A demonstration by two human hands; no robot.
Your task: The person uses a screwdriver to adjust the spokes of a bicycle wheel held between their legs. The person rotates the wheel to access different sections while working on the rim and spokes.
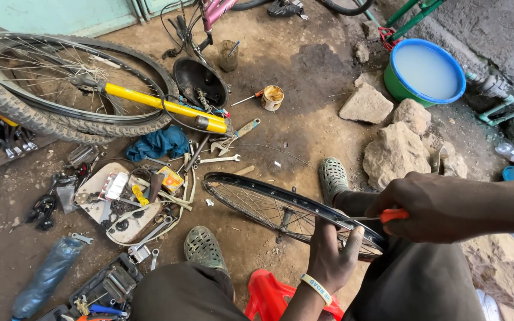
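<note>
A bare black bicycle rim (251,193) with thin spokes leans between my knees, its far edge resting on the dirt floor. My left hand (333,252), with a pale wristband, grips the near edge of the rim from below. My right hand (432,208) is closed around an orange-handled screwdriver (382,216) whose metal shaft points left onto the rim just above my left fingers. My feet in green perforated clogs (203,246) stand either side of the rim.
Wrenches (221,159), small parts and a board of bits litter the ground at left. Tyred wheels and a yellow pump (162,106) lie at far left. Rocks (392,151) and a green water basin (426,71) sit at right. A red stool (269,294) is under me.
</note>
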